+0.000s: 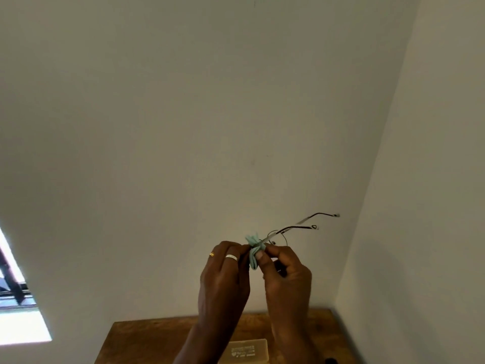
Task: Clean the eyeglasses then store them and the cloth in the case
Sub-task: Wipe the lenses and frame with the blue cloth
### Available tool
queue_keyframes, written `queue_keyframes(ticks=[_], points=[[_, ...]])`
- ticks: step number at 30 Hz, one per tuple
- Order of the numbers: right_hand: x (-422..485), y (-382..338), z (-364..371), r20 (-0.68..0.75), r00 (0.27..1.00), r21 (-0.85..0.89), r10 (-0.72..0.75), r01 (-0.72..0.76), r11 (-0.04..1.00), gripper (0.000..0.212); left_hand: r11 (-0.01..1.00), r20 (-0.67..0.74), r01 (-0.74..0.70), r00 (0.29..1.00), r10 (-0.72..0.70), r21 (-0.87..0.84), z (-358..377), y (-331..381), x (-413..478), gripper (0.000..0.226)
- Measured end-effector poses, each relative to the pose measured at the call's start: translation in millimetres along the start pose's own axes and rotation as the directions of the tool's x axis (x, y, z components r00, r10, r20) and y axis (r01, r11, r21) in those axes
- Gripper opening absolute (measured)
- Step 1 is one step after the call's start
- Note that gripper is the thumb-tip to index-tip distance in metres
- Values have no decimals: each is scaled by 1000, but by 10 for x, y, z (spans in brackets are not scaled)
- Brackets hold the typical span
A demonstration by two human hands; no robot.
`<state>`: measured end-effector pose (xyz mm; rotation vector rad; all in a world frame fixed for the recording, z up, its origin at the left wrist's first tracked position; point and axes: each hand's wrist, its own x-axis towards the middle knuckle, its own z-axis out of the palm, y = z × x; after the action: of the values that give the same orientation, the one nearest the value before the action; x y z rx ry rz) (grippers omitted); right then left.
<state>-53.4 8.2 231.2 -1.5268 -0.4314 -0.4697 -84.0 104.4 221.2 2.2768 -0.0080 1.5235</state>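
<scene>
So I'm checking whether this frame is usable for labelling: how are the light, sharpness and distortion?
Head view: dim, even light on the walls, with a blown-out bright window at the left edge; the wide angle bends the wall corner; the left hand and right hand are fairly sharp, the thin eyeglasses and cloth small but readable; the case print is too soft to read.

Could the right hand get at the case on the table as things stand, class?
Probably not yet: the right hand and left hand pinch the cloth around the eyeglasses, above the case.
</scene>
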Motion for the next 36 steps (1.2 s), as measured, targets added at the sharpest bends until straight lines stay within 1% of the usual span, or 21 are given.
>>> queue_keyframes(ticks=[3,6,9,12,17,20,24,27,31,33,34,36], points=[[-13,20,-23,30,994,-43,-103,105,994,17,999,-2,-23,1000,23,37,-17,3,-6,10],[15,60,-24,7,990,-39,-138,138,990,11,998,10,-51,999,50,42,-14,31,-43,3],[25,85,-24,21,986,-1,-164,164,986,13,998,47,-53,998,51,40,-13,39,-67,4],[21,90,-45,26,978,37,-209,208,977,24,999,91,-31,995,30,12,-27,55,-77,14],[19,60,-65,19,970,69,-241,239,969,25,999,76,-16,997,18,-28,-43,68,-97,19],[11,15,-74,-4,976,109,-217,216,970,21,999,59,-28,998,29,-17,-38,78,-110,22],[21,-86,-98,-29,984,153,-173,176,973,14,998,9,-57,998,57,-9,-11,41,-123,11],[41,-150,-115,-45,994,202,-104,111,973,11,998,-9,-58,998,58,-3,-2,2,-140,22],[56,-195,-134,-63,997,242,-33,48,969,26,998,-20,-67,998,67,13,13,-20,-167,22],[56,-212,-144,-76,997,265,2,18,964,29,997,-24,-78,997,79,20,19,-15,-162,22],[56,-216,-150,-80,997,277,19,4,961,28,996,-22,-85,996,85,30,20,-10,-162,22],[66,-231,-167,-82,995,296,48,-22,955,17,994,-16,-95,995,96,49,28,-2,-171,24]])
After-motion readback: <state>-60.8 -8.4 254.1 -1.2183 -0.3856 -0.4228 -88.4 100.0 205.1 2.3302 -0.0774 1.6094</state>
